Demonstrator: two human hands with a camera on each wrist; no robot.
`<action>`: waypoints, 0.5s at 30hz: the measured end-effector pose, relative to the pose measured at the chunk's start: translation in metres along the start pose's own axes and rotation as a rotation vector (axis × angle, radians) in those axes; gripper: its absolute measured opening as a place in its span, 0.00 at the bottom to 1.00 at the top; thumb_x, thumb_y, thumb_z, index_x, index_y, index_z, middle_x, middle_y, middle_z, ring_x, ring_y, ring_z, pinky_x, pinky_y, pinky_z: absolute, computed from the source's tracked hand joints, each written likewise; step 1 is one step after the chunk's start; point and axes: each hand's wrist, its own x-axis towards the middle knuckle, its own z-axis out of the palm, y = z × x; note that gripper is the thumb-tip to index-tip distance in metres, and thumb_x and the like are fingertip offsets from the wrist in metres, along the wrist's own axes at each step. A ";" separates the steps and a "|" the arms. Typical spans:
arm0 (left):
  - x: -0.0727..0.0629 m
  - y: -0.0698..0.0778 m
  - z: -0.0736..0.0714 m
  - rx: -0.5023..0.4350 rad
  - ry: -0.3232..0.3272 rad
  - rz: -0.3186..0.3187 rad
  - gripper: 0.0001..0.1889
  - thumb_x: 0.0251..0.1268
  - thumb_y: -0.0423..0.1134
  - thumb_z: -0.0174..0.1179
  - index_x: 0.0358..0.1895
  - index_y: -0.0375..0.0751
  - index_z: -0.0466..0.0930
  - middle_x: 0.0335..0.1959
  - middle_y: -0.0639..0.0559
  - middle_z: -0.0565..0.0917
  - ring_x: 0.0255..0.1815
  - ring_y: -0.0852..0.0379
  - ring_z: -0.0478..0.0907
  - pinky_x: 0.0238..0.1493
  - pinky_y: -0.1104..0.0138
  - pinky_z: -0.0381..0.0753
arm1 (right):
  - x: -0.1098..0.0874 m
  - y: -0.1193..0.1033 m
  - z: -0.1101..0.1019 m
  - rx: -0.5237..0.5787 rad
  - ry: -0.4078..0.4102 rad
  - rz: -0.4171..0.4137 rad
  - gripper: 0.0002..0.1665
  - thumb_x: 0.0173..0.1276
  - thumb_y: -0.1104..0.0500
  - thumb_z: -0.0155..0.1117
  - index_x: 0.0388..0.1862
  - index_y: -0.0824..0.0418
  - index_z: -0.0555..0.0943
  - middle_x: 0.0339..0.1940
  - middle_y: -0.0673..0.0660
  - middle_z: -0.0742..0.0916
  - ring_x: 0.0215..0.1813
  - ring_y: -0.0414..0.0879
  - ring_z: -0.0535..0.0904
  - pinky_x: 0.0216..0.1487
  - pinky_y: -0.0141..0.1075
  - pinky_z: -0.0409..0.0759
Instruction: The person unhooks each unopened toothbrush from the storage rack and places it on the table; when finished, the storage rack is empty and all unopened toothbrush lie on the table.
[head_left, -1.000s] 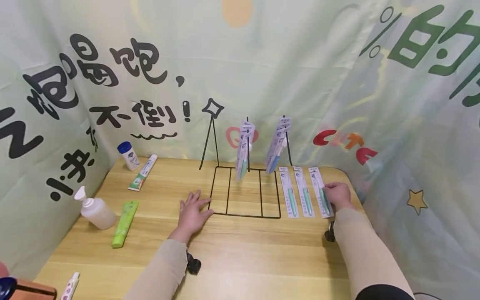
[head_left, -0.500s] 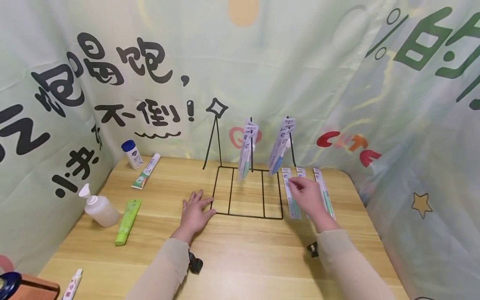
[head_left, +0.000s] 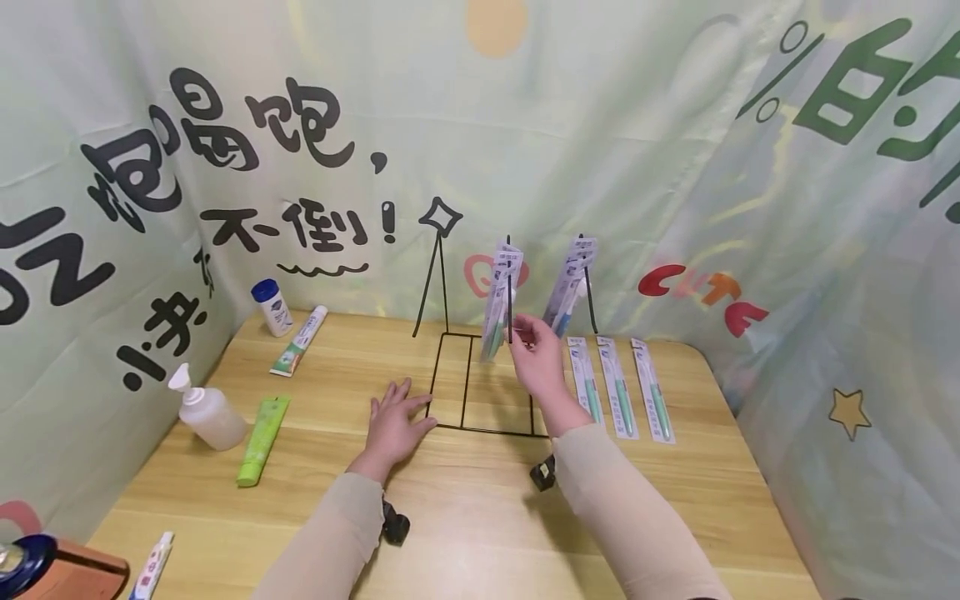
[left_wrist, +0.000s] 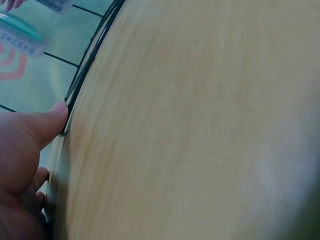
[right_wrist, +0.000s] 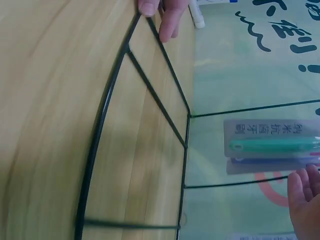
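My left hand (head_left: 396,423) rests on the table with fingers spread, at the left front corner of a black wire rack (head_left: 462,392). In the left wrist view its thumb (left_wrist: 52,120) presses against the rack's base wire. My right hand (head_left: 538,358) reaches over the rack, its fingertips right beside the packaged toothbrushes (head_left: 501,292) hanging from the nearer-left hook. In the right wrist view, its fairly straight fingers (right_wrist: 302,187) overlap the edge of a hanging pack with a green-handled toothbrush (right_wrist: 275,145). More packs (head_left: 570,287) hang to the right, their lower ends partly hidden by this hand.
Three toothbrush packs, such as the rightmost one (head_left: 654,392), lie in a row right of the rack. At left are a pump bottle (head_left: 216,419), a green tube (head_left: 262,442), a toothpaste tube (head_left: 300,342) and a blue-capped bottle (head_left: 273,308). A printed curtain (head_left: 600,125) stands behind.
My right hand has left the rightmost toothbrush pack on the table and moved left across the row to the hanging packs. My left hand has stayed at the rack's corner.
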 end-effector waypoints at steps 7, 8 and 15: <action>0.001 0.001 0.000 0.005 0.011 0.014 0.26 0.71 0.48 0.71 0.68 0.43 0.83 0.84 0.35 0.59 0.86 0.31 0.46 0.80 0.31 0.33 | 0.012 -0.004 0.010 -0.016 0.022 0.021 0.18 0.74 0.64 0.71 0.59 0.69 0.84 0.53 0.65 0.88 0.54 0.58 0.85 0.57 0.49 0.84; 0.001 0.001 -0.001 0.004 0.010 0.015 0.26 0.71 0.48 0.71 0.68 0.43 0.83 0.84 0.35 0.59 0.86 0.31 0.46 0.80 0.31 0.33 | 0.012 -0.004 0.011 -0.017 0.027 0.021 0.17 0.74 0.64 0.72 0.58 0.68 0.84 0.52 0.65 0.89 0.53 0.58 0.85 0.57 0.49 0.84; -0.001 0.002 -0.001 0.007 0.004 0.009 0.26 0.70 0.48 0.71 0.68 0.43 0.83 0.84 0.34 0.58 0.85 0.30 0.46 0.80 0.31 0.33 | 0.008 -0.003 0.011 -0.063 0.043 0.027 0.09 0.72 0.63 0.73 0.46 0.69 0.88 0.40 0.63 0.90 0.43 0.54 0.85 0.46 0.40 0.84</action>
